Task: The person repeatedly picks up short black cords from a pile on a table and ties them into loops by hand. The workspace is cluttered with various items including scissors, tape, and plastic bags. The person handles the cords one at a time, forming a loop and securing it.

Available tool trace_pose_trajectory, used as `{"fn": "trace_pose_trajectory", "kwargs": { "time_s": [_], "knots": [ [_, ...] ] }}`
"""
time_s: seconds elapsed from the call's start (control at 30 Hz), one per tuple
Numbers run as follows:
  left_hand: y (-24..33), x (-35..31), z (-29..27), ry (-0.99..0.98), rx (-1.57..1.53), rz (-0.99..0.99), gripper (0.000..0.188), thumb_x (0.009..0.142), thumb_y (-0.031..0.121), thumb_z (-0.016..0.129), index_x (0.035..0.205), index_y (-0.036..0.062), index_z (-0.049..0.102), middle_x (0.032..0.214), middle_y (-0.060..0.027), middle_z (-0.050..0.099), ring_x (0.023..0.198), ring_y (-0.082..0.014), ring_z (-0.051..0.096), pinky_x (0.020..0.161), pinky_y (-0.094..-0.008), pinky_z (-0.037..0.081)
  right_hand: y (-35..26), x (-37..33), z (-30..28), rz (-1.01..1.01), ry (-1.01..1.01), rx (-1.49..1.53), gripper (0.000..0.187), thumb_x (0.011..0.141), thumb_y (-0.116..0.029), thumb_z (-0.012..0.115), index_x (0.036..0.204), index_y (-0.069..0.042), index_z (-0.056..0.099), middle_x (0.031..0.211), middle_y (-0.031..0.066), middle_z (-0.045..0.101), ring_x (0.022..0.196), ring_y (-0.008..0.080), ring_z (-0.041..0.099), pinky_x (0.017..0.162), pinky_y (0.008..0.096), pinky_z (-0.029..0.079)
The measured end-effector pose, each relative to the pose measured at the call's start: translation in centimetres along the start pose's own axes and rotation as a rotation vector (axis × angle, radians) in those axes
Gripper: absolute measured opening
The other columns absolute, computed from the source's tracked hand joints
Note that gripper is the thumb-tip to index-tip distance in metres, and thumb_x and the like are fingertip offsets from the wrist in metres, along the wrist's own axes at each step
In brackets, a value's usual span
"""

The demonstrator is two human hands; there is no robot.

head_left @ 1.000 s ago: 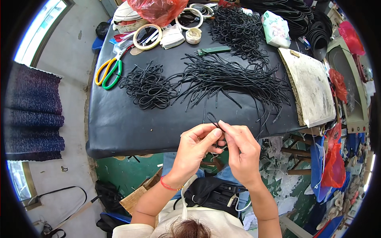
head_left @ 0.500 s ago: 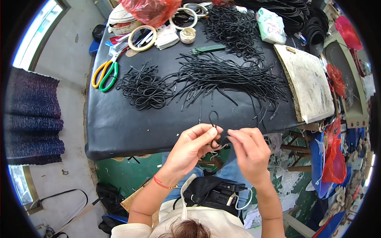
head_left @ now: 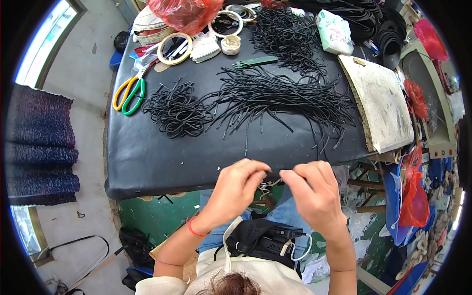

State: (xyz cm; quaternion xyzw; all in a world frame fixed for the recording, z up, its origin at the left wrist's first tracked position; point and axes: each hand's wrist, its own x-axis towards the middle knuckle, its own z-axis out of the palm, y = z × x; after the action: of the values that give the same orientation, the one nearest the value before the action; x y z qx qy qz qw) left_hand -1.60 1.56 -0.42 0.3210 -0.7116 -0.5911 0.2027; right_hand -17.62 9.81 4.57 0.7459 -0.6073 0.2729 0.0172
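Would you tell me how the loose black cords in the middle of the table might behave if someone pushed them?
The black cords look thin and floppy, lying in curves, so they would probably bunch and tangle rather than slide together.

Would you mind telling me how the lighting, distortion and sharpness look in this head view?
Head view: even daylight, soft shadows; a mild sheen on the black table; the fisheye bends its edges and leaves black corners; the left hand and right hand look sharp, as do the cords.
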Motion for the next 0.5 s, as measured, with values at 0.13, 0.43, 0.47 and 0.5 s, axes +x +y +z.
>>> {"fn": "trace_pose_trajectory", "kwargs": {
  "time_s": [0.13, 0.43, 0.47, 0.5],
  "knots": [
    [1.3, -0.9, -0.3, -0.128, -0.285, -0.083, 0.015, 0.089, 0.009, 0.053, 0.095, -0.0034, 0.060, 0.081, -0.0042, 0.061, 0.079, -0.0099, 0.060, 0.070, -0.0239, 0.050, 2.8, 0.7, 1.1, 0.186, -0.017, 0.327, 0.009, 0.074, -0.001, 0.062, 0.083, -0.002, 0.059, 0.079, 0.0086, 0.054, 0.071, 0.0241, 0.051, 0.062, 0.0317, 0.041],
    [-0.1, -0.2, -1.0, -0.047, -0.678, -0.191, 0.022, 0.088, 0.007, 0.055, 0.108, -0.0019, 0.057, 0.087, -0.0065, 0.062, 0.076, -0.0079, 0.058, 0.070, -0.0224, 0.050, -0.8, -1.5, 2.4, 0.360, -0.024, 0.590, 0.018, 0.077, 0.002, 0.060, 0.096, 0.000, 0.061, 0.083, 0.0113, 0.061, 0.071, 0.0204, 0.060, 0.060, 0.0284, 0.047],
    [-0.3, -0.2, -0.4, 0.016, -0.664, -0.166, 0.020, 0.087, 0.006, 0.055, 0.105, -0.0020, 0.059, 0.086, -0.0065, 0.063, 0.074, -0.0073, 0.058, 0.069, -0.0216, 0.050, -1.1, -1.4, 1.9, 0.415, -0.074, 0.676, 0.021, 0.078, 0.001, 0.061, 0.098, 0.001, 0.061, 0.085, 0.0117, 0.062, 0.072, 0.0188, 0.061, 0.061, 0.0277, 0.048],
    [-0.3, -0.3, 0.1, 0.043, -0.649, -0.147, 0.019, 0.087, 0.005, 0.056, 0.104, -0.0024, 0.059, 0.087, -0.0078, 0.063, 0.075, -0.0085, 0.058, 0.069, -0.0230, 0.050, -1.3, -1.4, 1.7, 0.470, -0.124, 0.761, 0.023, 0.078, 0.001, 0.061, 0.100, 0.001, 0.061, 0.086, 0.0120, 0.063, 0.074, 0.0171, 0.062, 0.062, 0.0270, 0.049]
  ]
}}
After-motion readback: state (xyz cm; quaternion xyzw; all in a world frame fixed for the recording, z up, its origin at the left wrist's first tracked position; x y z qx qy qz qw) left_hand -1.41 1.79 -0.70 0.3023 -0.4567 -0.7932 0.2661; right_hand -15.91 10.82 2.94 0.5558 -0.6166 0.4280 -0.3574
